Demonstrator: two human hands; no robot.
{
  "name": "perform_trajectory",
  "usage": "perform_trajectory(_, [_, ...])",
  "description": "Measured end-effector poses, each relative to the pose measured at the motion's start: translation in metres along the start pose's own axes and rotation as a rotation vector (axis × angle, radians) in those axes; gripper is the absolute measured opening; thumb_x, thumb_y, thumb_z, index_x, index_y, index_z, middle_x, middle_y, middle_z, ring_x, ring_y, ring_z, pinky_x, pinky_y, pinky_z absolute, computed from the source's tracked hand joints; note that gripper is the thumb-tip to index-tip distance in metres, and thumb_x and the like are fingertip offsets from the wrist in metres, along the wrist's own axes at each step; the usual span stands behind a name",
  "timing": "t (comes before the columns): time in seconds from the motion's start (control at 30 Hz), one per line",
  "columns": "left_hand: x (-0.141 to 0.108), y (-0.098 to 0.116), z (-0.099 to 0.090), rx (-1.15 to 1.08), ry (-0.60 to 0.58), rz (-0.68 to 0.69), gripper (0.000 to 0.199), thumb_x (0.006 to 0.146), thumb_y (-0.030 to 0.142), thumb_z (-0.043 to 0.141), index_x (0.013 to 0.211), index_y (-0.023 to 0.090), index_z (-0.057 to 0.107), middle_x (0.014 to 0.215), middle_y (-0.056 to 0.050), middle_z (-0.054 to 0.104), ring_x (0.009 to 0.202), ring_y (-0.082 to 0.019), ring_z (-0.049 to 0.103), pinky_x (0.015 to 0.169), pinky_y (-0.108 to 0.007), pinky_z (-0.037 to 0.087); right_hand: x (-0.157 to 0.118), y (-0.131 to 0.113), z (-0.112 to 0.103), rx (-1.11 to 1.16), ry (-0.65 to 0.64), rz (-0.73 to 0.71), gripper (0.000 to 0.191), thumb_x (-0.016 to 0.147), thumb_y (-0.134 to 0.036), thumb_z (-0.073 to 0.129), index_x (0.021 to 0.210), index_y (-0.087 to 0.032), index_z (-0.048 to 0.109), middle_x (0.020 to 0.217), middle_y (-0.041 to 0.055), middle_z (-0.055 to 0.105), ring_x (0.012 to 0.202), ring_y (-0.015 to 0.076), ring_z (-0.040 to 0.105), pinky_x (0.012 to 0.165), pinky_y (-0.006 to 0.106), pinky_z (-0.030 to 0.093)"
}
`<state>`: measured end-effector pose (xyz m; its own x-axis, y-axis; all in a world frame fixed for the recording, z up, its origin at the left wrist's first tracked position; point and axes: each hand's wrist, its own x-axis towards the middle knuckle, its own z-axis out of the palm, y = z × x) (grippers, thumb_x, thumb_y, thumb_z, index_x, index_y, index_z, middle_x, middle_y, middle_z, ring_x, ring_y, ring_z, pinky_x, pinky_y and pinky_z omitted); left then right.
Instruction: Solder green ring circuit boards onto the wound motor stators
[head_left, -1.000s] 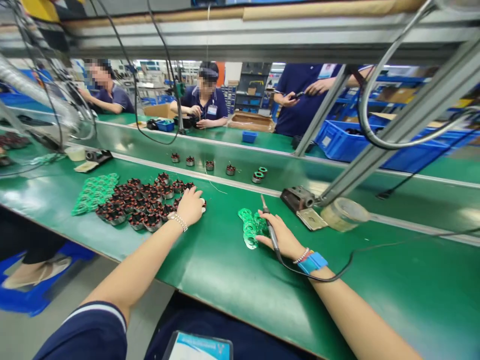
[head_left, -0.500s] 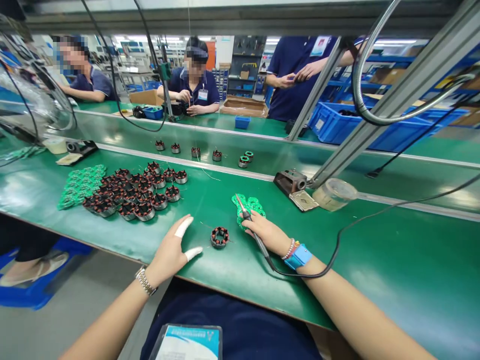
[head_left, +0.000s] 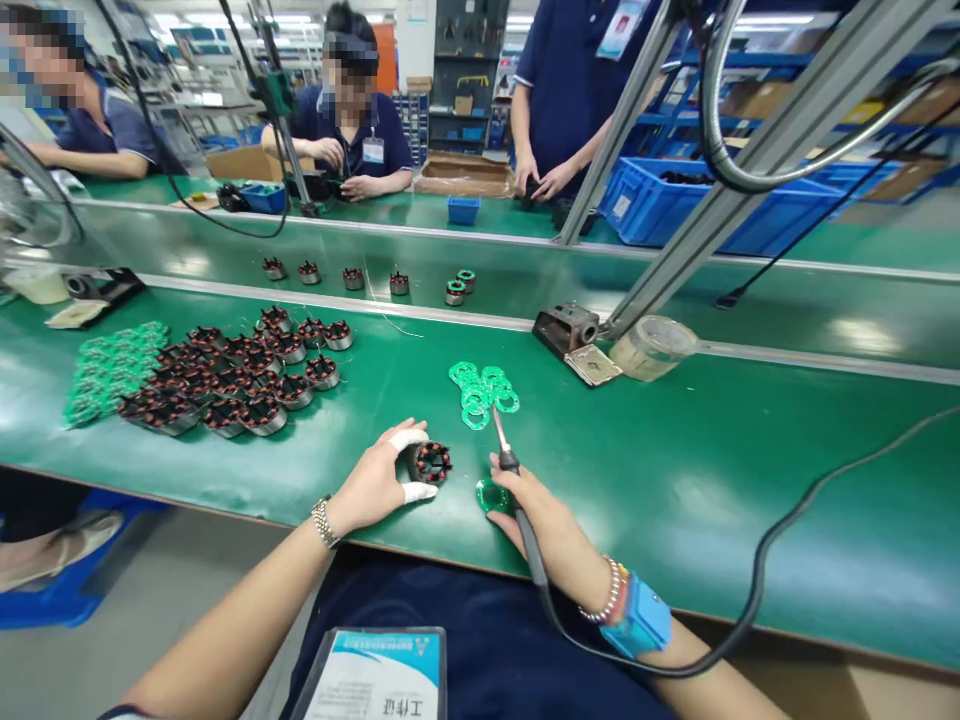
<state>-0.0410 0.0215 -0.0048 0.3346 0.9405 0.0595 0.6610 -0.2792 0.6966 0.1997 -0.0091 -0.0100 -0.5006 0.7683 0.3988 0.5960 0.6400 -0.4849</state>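
My left hand (head_left: 379,475), with white finger cots on thumb and finger, grips a motor stator (head_left: 433,462) with red copper windings, tilted toward the right. In my right hand (head_left: 551,525) is a soldering iron (head_left: 527,530), its tip pointing away from me. The same hand also pinches a green ring-shaped circuit board (head_left: 491,494) by its edge, apart from the stator. Just beyond the iron's tip lies a small pile of green ring boards (head_left: 480,392). To the left stands a cluster of several stators (head_left: 262,412).
Packed green boards (head_left: 112,370) lie at the far left. An iron stand (head_left: 568,328) and a round clear tub (head_left: 654,348) sit at the back right. Several stators (head_left: 353,278) line the strip beyond the metal rail. Co-workers (head_left: 352,130) work opposite. The iron's cord (head_left: 765,560) trails rightward.
My left hand has closed on the single stator and tilted it off the table. My right hand has drawn back from the board pile with one ring board, still holding the iron.
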Motion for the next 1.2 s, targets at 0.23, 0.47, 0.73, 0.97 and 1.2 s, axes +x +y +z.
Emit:
perform_trajectory(0.23, [-0.026,0.028,0.012,-0.170,0.049,-0.069,0.052,0.064,0.033,0.070,0.110,0.020,0.047,0.115,-0.008,0.059,0.106,-0.023,0.057,0.092,-0.037,0.045,0.010,-0.018,-0.009,0.234,0.080,0.151,0.021,0.080,-0.015,0.050,0.098,-0.024,0.046,0.084,0.0012,0.064,0.076,0.0137,0.065,0.072,0.024,0.053])
perform_trajectory(0.47, [-0.032,0.043,0.021,-0.021,0.133,0.114,0.043,0.065,0.028,0.069,0.102,0.021,0.050,0.101,-0.006,0.061,0.095,-0.022,0.059,0.095,-0.043,0.043,0.009,-0.020,-0.002,0.314,0.155,0.173,0.026,0.079,-0.010,0.047,0.100,-0.024,0.043,0.074,-0.0020,0.060,0.066,0.0107,0.061,0.067,0.020,0.050])
perform_trajectory(0.73, [-0.027,0.037,0.025,-0.082,0.104,0.199,0.038,0.069,0.018,0.063,0.104,0.022,0.050,0.102,-0.006,0.052,0.091,-0.019,0.057,0.078,-0.034,0.050,-0.001,-0.008,-0.011,0.225,0.176,0.122,0.013,0.080,-0.014,0.051,0.091,-0.021,0.052,0.076,0.0028,0.063,0.068,0.0140,0.061,0.064,0.025,0.050])
perform_trajectory(0.97, [-0.019,0.026,0.023,-0.178,0.069,0.185,0.040,0.068,0.012,0.064,0.105,0.022,0.050,0.105,-0.007,0.049,0.090,-0.018,0.056,0.076,-0.032,0.049,-0.024,0.001,-0.038,0.335,0.194,0.074,0.021,0.080,-0.017,0.055,0.100,-0.020,0.060,0.075,0.0042,0.066,0.065,0.0158,0.061,0.063,0.029,0.051])
perform_trajectory(1.2, [-0.016,0.027,0.024,-0.175,0.042,0.205,0.042,0.069,0.011,0.063,0.106,0.023,0.049,0.104,-0.006,0.050,0.091,-0.018,0.055,0.077,-0.033,0.048,-0.030,0.001,-0.037,0.395,0.162,0.221,0.018,0.079,-0.012,0.056,0.091,-0.022,0.064,0.077,0.0026,0.069,0.066,0.0145,0.063,0.061,0.026,0.052])
